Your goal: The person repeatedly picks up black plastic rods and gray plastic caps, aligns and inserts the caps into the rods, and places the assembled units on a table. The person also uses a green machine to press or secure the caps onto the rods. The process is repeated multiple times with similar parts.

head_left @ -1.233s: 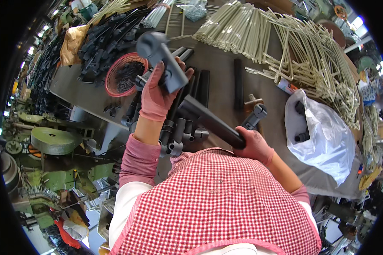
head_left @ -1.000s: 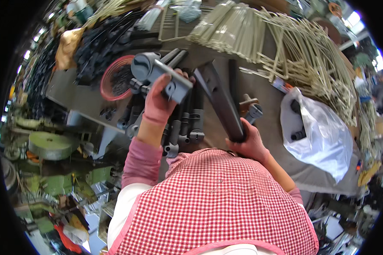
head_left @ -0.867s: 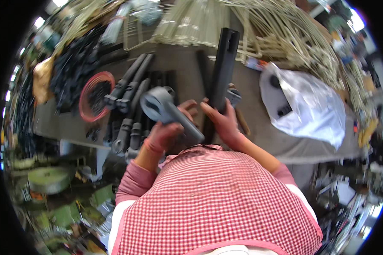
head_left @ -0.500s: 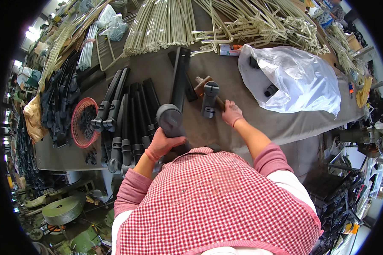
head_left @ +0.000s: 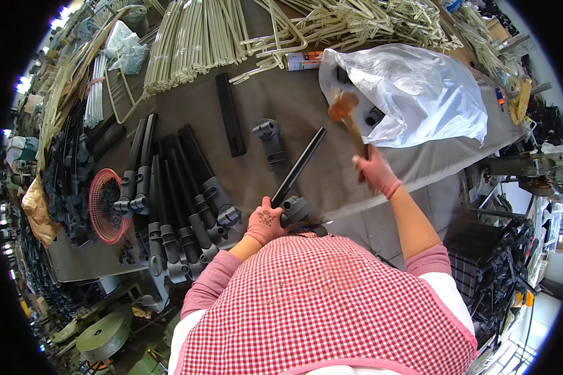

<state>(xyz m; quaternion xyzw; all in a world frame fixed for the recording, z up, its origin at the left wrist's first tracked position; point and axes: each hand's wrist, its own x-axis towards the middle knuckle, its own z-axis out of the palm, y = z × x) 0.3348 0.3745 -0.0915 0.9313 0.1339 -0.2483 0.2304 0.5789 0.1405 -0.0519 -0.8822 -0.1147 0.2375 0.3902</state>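
My left hand (head_left: 266, 224), in a pink glove, is closed around the near end of a black tube (head_left: 301, 164), where a grey plastic fitting (head_left: 296, 210) sits close to my apron. The tube slants away to the right. In my right hand (head_left: 378, 171), also gloved, is the wooden handle of a hammer (head_left: 344, 106), its brownish head raised and slightly blurred. A loose grey fitting (head_left: 271, 140) stands on the table beyond the tube. Farther left lies a flat black bar (head_left: 230, 115).
Black tubes with grey fittings (head_left: 180, 219) lie in a row at left, beside a red basket (head_left: 109, 240) of small dark parts. A white plastic bag (head_left: 419, 100) covers the right side. Bundled metal rods (head_left: 194, 47) and a spray can (head_left: 304, 60) line the back.
My left hand has tipped the tube over to the right and brought its fitting nearer my body. My right hand has lifted the hammer off the table and moved right.
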